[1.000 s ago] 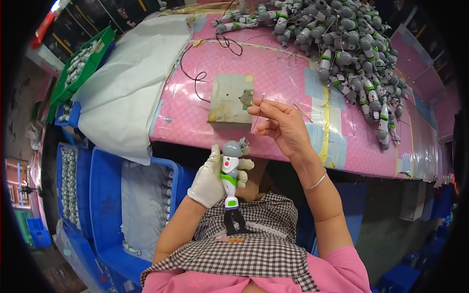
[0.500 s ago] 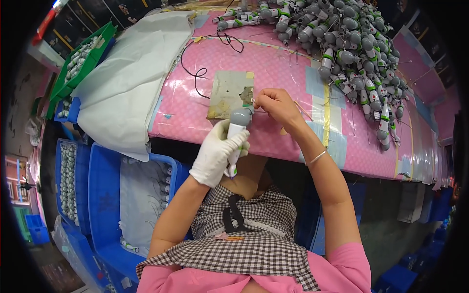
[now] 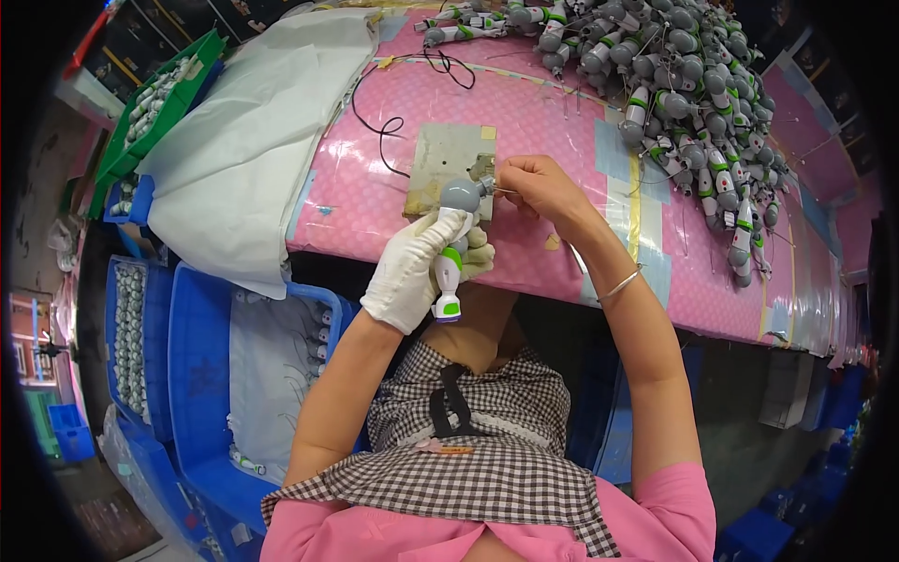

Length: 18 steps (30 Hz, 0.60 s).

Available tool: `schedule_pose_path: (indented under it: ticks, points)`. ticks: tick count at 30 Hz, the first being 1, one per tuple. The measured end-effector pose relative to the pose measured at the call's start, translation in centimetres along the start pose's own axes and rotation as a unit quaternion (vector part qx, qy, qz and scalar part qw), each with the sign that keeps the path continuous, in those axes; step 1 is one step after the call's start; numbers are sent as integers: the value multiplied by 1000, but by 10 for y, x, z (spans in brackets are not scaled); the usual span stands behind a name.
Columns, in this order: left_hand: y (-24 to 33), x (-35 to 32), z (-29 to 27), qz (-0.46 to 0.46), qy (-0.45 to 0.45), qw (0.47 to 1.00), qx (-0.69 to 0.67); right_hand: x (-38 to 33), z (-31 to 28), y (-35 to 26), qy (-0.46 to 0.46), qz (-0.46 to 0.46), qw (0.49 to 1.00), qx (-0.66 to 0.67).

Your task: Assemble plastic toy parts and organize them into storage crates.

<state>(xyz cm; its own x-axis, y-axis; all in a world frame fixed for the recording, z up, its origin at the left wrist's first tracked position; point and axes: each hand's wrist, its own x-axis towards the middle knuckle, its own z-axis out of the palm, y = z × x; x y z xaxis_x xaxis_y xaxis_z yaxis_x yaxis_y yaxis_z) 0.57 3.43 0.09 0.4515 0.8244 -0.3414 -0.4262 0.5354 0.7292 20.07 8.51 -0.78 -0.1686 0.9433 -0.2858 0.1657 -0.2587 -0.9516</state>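
My left hand, in a white glove, is closed round a toy limb with a grey ball end, a white and green body and a purplish tip. The ball end points up and away from me, over the near edge of a metal plate. Bare and closed in a pinch, my right hand is at the small grey fitting on the ball's right side. A thin wire runs from there into its fingertips, which partly hide it.
A large heap of similar toy limbs covers the table's far right. A black cable leads to the plate. White sheeting drapes the table's left. Further left stand a green crate and a blue bin, both holding limbs.
My left hand has tilted the toy limb, so more of its green lower part shows. Both hands have shifted slightly; my right hand still pinches beside the ball end.
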Motion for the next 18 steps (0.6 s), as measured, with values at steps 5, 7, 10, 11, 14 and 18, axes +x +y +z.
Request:
schedule_pose_path:
  ticks: [5,7,10,11,14,18]
  points:
    - [-2,0,-1,-2,-2,1000,-10,-1,2,3,18,-2,1000,12]
    - [-1,-1,-1,2,-1,1000,-7,-3,4,1,25,-7,1000,8]
    - [-1,-3,1,11,0,1000,-1,-2,4,-1,28,-19,999,-1]
    - [-1,-3,2,15,0,1000,1,-2,4,-1,30,-20,999,-1]
    - [-2,-1,-2,7,-10,999,-32,-2,5,-1,27,-11,1000,4]
    - [-6,-1,-12,-24,-44,992,-119,-7,3,-4,91,-46,994,49]
